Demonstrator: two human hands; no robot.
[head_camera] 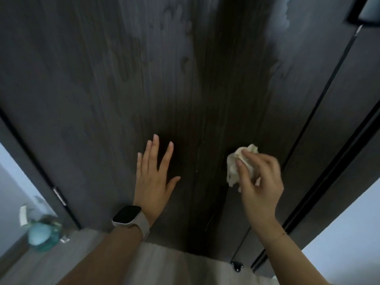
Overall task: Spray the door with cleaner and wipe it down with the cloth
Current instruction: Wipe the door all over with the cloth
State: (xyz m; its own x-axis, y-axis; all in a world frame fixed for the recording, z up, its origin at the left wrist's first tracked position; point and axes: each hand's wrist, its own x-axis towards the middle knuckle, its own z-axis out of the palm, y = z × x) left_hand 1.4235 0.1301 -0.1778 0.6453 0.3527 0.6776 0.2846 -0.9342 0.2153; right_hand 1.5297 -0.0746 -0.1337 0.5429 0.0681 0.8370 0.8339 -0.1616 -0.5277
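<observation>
Against the dark door (102,89), the left hand (154,175) lies flat with fingers spread; the right hand (259,182) pinches the bunched cloth (236,163) on the panel — press firmly, follow the grain; hazy smears higher up likely need overlapping strokes.

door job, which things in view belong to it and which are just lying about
Part of the job:
- door
- cloth, bunched in the right hand
- left hand, flat on the door

Just lying about:
- blue-green bottle on the floor
- doorstop
- watch
</observation>
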